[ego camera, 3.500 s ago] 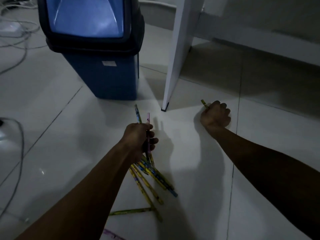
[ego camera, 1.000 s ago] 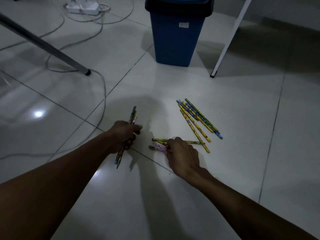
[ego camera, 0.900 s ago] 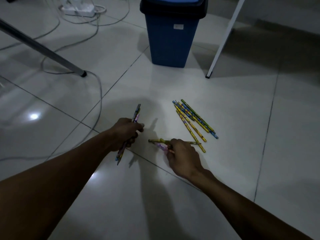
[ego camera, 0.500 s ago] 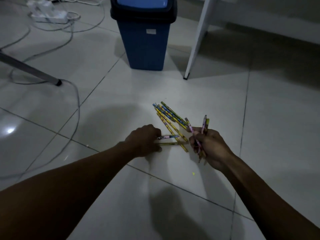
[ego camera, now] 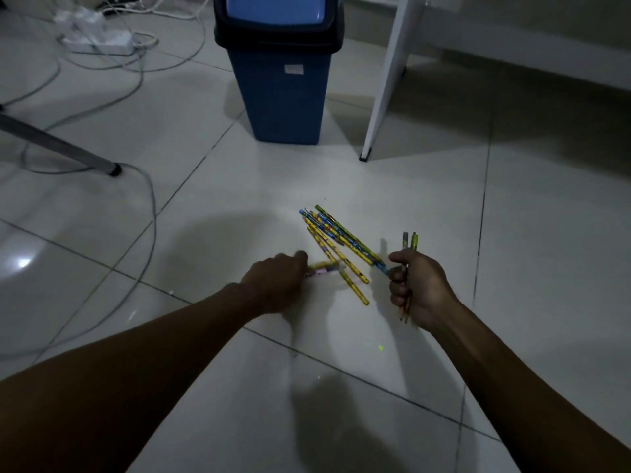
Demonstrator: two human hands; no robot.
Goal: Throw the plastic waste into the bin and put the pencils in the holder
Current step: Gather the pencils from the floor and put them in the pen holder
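Several patterned yellow and blue pencils [ego camera: 336, 238] lie in a loose pile on the white tiled floor. My right hand [ego camera: 418, 290] is shut on a small upright bundle of pencils [ego camera: 409, 241] just right of the pile. My left hand [ego camera: 278, 279] rests on the floor at the pile's near left, its fingers closed on a pink pencil [ego camera: 322, 269] that looks blurred. The blue bin [ego camera: 283, 83] with a black rim and swing lid stands beyond the pile. No pencil holder is in sight.
A white table leg [ego camera: 386, 80] stands right of the bin. A grey metal leg [ego camera: 58, 146] slants in from the left. Cables [ego camera: 150, 206] loop over the floor at left, leading to a power strip [ego camera: 99, 40] at the top left.
The bundle of pencils passed from my left hand to my right hand. My left hand then reached to the pile's near end and closed on the pink pencil. The view swung left.
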